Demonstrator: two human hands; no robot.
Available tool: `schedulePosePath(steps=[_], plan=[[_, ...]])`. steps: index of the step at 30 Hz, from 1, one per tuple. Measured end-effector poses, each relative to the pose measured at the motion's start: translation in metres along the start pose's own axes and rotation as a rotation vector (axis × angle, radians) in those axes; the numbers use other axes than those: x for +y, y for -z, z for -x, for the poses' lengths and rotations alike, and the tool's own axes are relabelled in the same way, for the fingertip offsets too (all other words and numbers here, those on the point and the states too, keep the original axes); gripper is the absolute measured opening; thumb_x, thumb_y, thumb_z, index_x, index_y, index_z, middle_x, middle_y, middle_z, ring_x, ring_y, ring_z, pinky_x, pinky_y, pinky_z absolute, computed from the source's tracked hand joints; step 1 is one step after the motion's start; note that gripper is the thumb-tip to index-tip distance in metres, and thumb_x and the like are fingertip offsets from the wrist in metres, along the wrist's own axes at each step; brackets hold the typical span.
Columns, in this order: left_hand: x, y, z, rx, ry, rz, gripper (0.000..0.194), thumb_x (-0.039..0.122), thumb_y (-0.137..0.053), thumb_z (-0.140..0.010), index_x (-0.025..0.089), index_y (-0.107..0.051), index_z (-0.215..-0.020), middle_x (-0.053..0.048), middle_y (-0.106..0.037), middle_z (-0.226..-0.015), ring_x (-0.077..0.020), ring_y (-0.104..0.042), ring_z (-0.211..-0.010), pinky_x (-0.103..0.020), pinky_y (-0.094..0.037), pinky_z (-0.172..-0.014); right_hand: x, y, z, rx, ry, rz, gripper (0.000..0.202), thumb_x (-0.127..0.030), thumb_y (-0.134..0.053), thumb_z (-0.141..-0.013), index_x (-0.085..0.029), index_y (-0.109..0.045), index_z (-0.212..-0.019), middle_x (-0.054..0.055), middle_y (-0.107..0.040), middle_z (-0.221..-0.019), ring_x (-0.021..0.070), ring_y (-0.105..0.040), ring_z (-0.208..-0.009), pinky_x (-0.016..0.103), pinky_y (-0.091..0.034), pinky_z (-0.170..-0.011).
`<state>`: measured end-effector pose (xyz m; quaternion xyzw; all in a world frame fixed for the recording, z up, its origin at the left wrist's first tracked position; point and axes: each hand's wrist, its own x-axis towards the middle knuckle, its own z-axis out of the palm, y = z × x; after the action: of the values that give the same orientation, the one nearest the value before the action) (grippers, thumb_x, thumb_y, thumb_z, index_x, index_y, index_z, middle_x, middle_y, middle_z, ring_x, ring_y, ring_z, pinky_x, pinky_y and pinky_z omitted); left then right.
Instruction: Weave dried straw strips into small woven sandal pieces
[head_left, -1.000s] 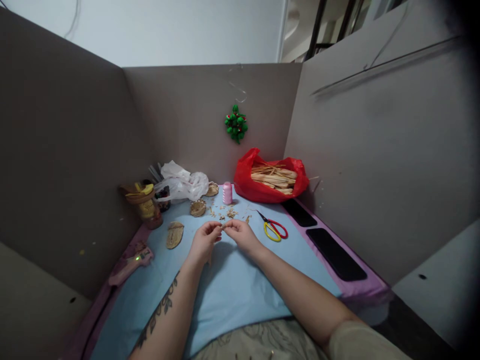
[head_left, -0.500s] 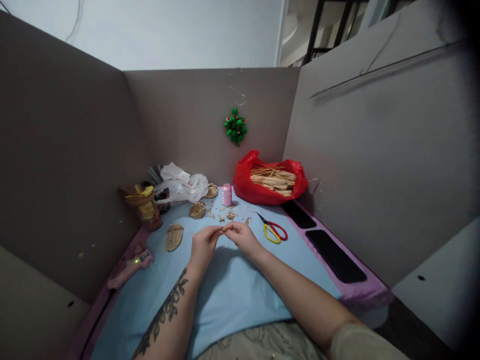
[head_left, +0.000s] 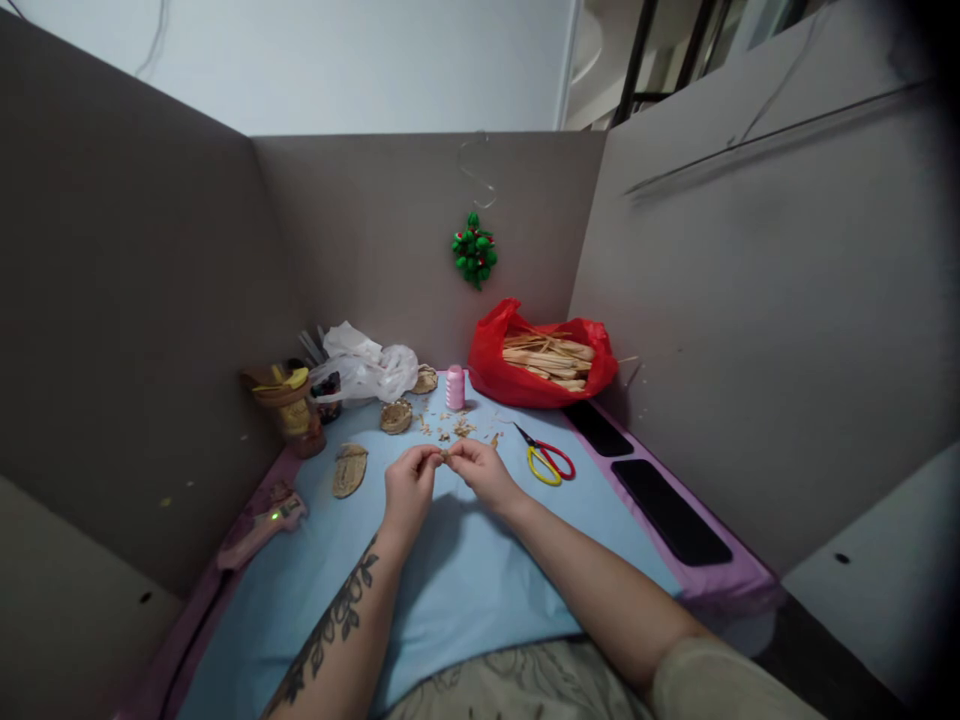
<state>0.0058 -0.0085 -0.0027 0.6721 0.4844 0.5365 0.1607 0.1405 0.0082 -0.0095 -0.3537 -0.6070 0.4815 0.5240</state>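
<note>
My left hand and my right hand meet fingertip to fingertip over the blue cloth. Both pinch a tiny tan piece, too small to make out well. Just beyond them lie tan scraps. A small woven basket and a flat woven oval piece rest to the left. Behind the scraps stands a pink thread spool. Scissors with one yellow and one red handle lie open to the right of my hands.
A red bag of dry husk strips sits at the back right, near two black phones. At left are a pink glue gun, a pot and a white plastic bag. Grey panels enclose the table.
My left hand's fingers have shifted slightly at the small piece, and a bit more of it shows between the fingertips. The camera view has moved a little.
</note>
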Motion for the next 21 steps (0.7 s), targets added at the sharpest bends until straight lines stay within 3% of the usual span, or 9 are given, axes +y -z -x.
schedulePosePath(steps=[6, 10, 14, 18, 21], plan=[[-0.006, 0.002, -0.004, -0.019, -0.021, -0.072, 0.014, 0.024, -0.046, -0.081, 0.018, -0.057, -0.074, -0.001, -0.060, -0.070, -0.0139, -0.054, -0.065, -0.025, -0.041, -0.062, 0.009, 0.002, 0.000, -0.045, 0.010, 0.074, 0.018, -0.033, -0.058, -0.073, -0.015, -0.061, -0.072, -0.003, -0.050, -0.058, 0.0091, -0.043, -0.054, 0.022, -0.034, -0.054], [-0.013, 0.011, -0.011, 0.065, -0.025, -0.128, 0.013, 0.023, -0.043, -0.082, 0.019, -0.052, -0.074, 0.000, -0.055, -0.067, -0.0141, -0.051, -0.063, -0.025, -0.040, -0.061, 0.006, 0.013, 0.000, -0.038, -0.028, 0.194, 0.018, -0.032, -0.057, -0.073, -0.015, -0.064, -0.073, -0.001, -0.056, -0.060, 0.0113, -0.050, -0.058, 0.023, -0.038, -0.057], [-0.019, 0.021, -0.017, 0.188, -0.036, -0.173, 0.010, 0.020, -0.042, -0.081, 0.020, -0.049, -0.073, 0.000, -0.054, -0.067, -0.0151, -0.051, -0.065, -0.025, -0.039, -0.061, 0.004, 0.042, -0.004, -0.036, -0.039, 0.454, 0.017, -0.030, -0.055, -0.074, -0.016, -0.066, -0.072, 0.001, -0.060, -0.062, 0.0139, -0.054, -0.061, 0.025, -0.040, -0.061], [-0.023, 0.025, -0.019, 0.235, -0.067, -0.248, 0.010, 0.017, -0.042, -0.080, 0.020, -0.049, -0.073, -0.002, -0.054, -0.069, -0.0168, -0.051, -0.069, -0.027, -0.038, -0.064, 0.004, 0.083, -0.005, -0.028, 0.063, 0.783, 0.014, -0.027, -0.057, -0.072, -0.019, -0.069, -0.073, 0.006, -0.064, -0.094, 0.0198, -0.055, -0.092, 0.031, -0.038, -0.083], [-0.024, 0.024, -0.020, 0.228, -0.102, -0.284, 0.010, 0.017, -0.042, -0.080, 0.020, -0.049, -0.072, -0.003, -0.054, -0.070, -0.0180, -0.050, -0.071, -0.029, -0.038, -0.067, 0.003, 0.111, 0.002, 0.046, -0.116, 1.054, 0.018, -0.023, -0.051, -0.076, -0.018, -0.069, -0.078, 0.008, -0.066, -0.090, 0.0203, -0.057, -0.089, 0.029, -0.038, -0.081]])
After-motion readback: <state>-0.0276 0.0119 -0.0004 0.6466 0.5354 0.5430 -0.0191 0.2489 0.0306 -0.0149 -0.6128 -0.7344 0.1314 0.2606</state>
